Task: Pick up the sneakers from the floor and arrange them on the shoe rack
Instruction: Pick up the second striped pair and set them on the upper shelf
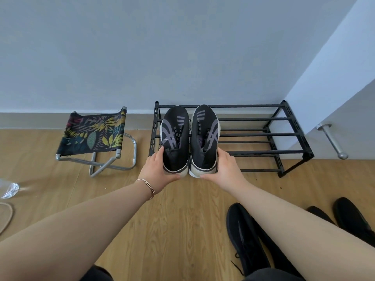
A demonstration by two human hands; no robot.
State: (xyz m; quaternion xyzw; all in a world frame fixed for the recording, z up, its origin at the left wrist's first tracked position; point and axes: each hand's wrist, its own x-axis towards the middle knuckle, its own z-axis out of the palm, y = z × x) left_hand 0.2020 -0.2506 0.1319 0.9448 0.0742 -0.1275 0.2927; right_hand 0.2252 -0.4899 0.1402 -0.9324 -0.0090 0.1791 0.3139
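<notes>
While both hands grip them, black sneakers [189, 138] (purple-striped) seemingly rest on rack [263, 134].

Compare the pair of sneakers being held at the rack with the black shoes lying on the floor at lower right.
The held sneakers carry grey stripes and pale soles; the floor shoes look plain black. The held sneakers sit side by side at the left end of the shoe rack, toes to the wall, gripped by the left hand and right hand; the floor shoes lie apart, untouched. Both have dark uppers.

wall [142, 47]: grey-blue | floor [172, 220]: wood | folding stool [95, 136]: leaf-print
</notes>
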